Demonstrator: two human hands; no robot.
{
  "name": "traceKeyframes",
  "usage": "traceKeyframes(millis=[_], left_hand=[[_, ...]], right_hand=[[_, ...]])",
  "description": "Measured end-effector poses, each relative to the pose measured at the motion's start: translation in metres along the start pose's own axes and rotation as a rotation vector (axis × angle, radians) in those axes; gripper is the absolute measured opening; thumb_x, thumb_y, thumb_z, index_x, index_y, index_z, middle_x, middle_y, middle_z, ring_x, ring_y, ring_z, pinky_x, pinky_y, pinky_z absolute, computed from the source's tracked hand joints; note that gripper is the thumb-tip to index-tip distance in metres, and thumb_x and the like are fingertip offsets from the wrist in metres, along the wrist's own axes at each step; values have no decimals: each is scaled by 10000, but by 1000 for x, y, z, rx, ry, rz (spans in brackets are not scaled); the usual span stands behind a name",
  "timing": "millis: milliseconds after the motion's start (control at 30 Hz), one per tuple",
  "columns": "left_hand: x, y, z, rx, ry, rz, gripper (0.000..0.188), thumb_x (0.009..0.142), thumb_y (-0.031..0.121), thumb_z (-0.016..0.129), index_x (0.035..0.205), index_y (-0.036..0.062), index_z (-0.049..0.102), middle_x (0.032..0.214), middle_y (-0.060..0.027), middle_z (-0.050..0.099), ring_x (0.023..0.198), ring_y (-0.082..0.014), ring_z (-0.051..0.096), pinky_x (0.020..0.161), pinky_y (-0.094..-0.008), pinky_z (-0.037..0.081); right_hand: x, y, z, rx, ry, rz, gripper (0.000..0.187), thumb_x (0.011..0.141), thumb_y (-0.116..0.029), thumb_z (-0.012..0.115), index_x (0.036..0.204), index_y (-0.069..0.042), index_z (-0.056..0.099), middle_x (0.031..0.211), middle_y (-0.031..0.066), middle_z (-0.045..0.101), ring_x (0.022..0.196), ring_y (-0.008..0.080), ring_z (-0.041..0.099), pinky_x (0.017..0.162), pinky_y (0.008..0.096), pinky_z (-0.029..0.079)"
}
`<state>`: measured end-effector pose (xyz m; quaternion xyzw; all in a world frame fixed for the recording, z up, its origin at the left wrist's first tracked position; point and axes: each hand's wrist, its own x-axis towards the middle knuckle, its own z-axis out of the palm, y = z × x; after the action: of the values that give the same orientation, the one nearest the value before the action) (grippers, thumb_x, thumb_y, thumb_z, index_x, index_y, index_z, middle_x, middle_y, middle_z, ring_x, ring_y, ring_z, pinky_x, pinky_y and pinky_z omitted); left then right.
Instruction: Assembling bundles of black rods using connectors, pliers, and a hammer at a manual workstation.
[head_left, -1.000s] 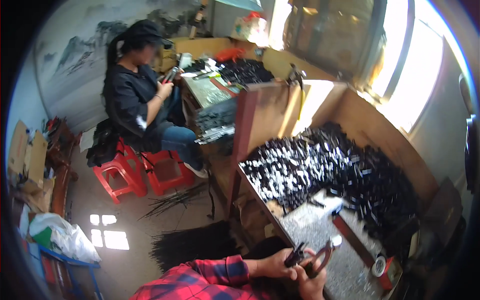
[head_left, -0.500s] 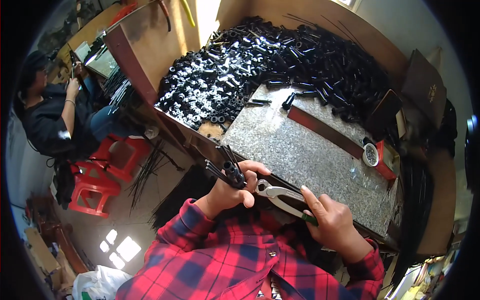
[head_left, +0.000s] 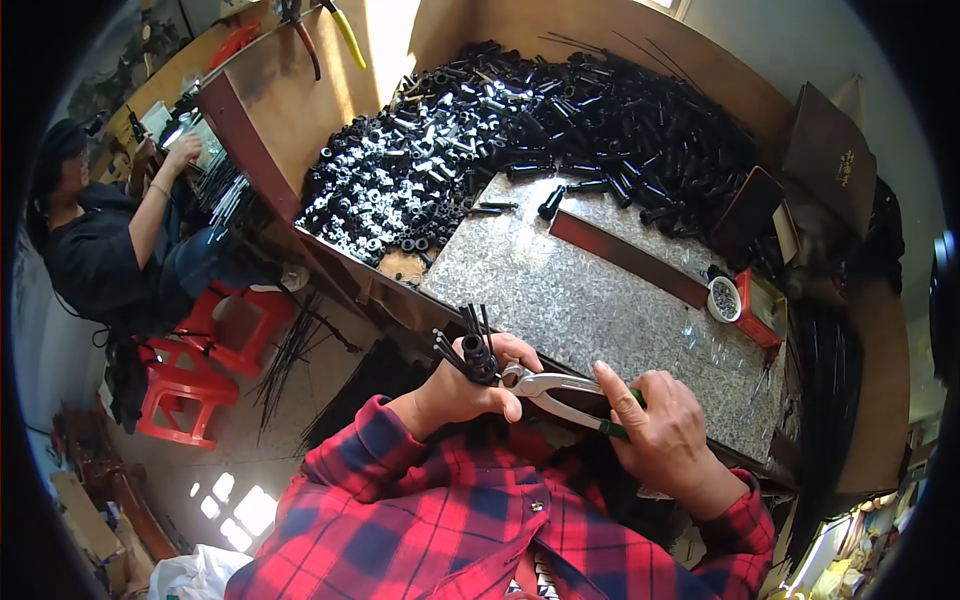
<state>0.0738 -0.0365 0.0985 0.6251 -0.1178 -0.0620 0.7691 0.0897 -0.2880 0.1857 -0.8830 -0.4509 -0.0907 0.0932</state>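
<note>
Closed around a black tubular part [head_left: 479,356] with several thin black rods [head_left: 446,347] sticking up beside it is my left hand [head_left: 448,394]. My right hand [head_left: 668,428] grips the green-covered handles of end-cutting pincers [head_left: 562,386], its index finger stretched along the upper one. The pincers' rounded jaws meet the base of the black part, next to my left thumb. What lies between the jaws is too small to make out.
Behind my hands is a speckled worktop [head_left: 520,275] with a heap of black tubular parts [head_left: 420,170], a dark flat bar [head_left: 630,260], a small white cup [head_left: 723,300] and a red box [head_left: 760,315]. At left, a co-worker [head_left: 100,235] sits near red stools [head_left: 185,390].
The pincers' jaws have shifted slightly left relative to the view, staying at the black part. The handles look a little farther apart. The co-worker's hand has moved toward their bench.
</note>
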Motion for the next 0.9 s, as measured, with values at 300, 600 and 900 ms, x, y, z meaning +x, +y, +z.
traceKeyframes(millis=[300,600,900], left_hand=[[0,1,8,12,18,-8,778,458,579,807,1010,58,635,861,44,587,782,-56,517,678,-219,413],[0,-6,12,103,104,69,657,493,418,905,979,82,618,784,67,512,712,-33,452,614,-205,361],[-1,-14,-3,28,38,76,517,603,171,897,1001,62,585,754,58,568,713,-27,489,625,-206,409]], right_hand=[[-4,2,-1,-49,-32,12,638,735,-217,668,1341,-119,498,782,71,446,712,234,496,614,357,403],[-6,-1,-4,105,-138,72,633,715,-57,636,1329,-81,483,746,104,474,619,268,536,530,389,440],[4,-1,1,124,11,-36,697,691,-72,654,1357,-86,447,747,103,475,619,273,531,524,380,434]])
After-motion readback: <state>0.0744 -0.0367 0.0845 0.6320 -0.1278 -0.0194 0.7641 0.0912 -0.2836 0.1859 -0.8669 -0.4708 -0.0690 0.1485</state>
